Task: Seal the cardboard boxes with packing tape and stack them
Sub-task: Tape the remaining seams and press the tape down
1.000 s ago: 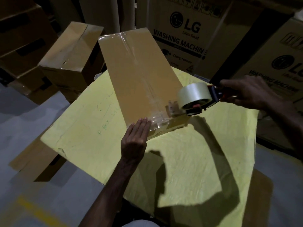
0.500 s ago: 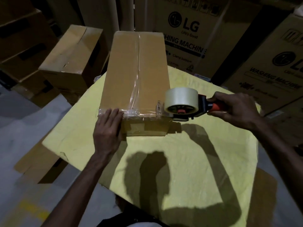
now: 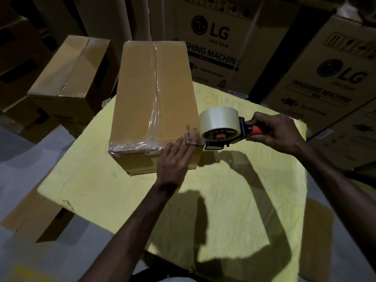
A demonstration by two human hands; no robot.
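"Two strips of tape already lie on the cardboard box (image 3: 154,94): a seam strip (image 3: 155,88) down the middle and a cross strip (image 3: 134,146) over the near top edge. What does the step in hand need?"

"The cross strip looks bunched at its left corner, so I'd finish the right end flat. The left hand (image 3: 175,161) lies open on the near right corner of the box, straight fingers pressing the tape there. The tape dispenser (image 3: 219,131) sits just beside that corner, its front plate close above the fingers, and the right hand (image 3: 274,131) is curled tight round the orange handle. I'd press down firmly, then tilt the dispenser so the blade cuts clean — no ragged tail."

"Where does the box stand?"

"Flat on the yellow counter (image 3: 223,200), toward its far left part."

"And round about?"

"Flattened cardboard (image 3: 34,220) lies on the floor at the left. A second taped box (image 3: 69,74) stands beyond the counter's left side — a likely place to stack, I judge. Big washing-machine cartons (image 3: 211,37) wall off the back and right, so lifting leftward looks the freer path. Fingers so near the blade are the one hazard."
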